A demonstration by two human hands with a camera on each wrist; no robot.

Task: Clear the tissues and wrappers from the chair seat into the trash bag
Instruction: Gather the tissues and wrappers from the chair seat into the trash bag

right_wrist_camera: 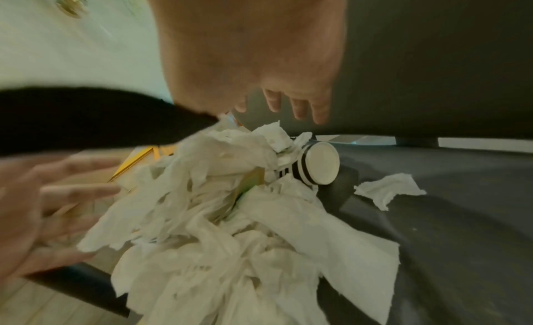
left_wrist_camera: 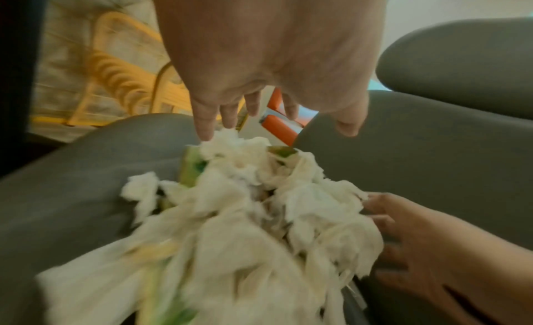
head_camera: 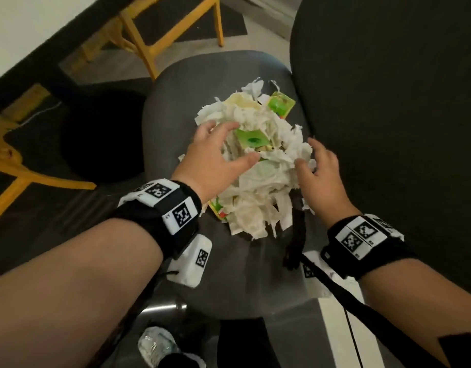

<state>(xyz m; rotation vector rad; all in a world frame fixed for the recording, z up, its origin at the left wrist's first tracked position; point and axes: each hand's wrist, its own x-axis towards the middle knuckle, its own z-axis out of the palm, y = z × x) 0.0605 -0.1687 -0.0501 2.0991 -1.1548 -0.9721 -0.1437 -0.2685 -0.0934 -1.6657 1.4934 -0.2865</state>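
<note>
A heap of crumpled white tissues [head_camera: 258,187] mixed with green wrappers [head_camera: 251,138] lies on the grey chair seat [head_camera: 170,112]. My left hand [head_camera: 229,146] hovers over the heap's left side with its fingers spread, the fingertips [left_wrist_camera: 206,131] just touching the tissue. Against the heap's right side, my right hand [head_camera: 308,155] is spread with its fingers on the paper. Neither hand grips anything. The left wrist view shows the right hand [left_wrist_camera: 418,238] beside the tissues [left_wrist_camera: 245,216]. A dark trash bag [head_camera: 101,136] stands open on the floor left of the seat.
The chair's dark backrest [head_camera: 388,128] rises close on the right. A striped round object [right_wrist_camera: 320,163] sits among the tissues, and a loose tissue scrap [right_wrist_camera: 389,190] lies apart on the seat. Yellow wooden chair legs [head_camera: 138,35] and a plastic bottle [head_camera: 154,343] are on the floor.
</note>
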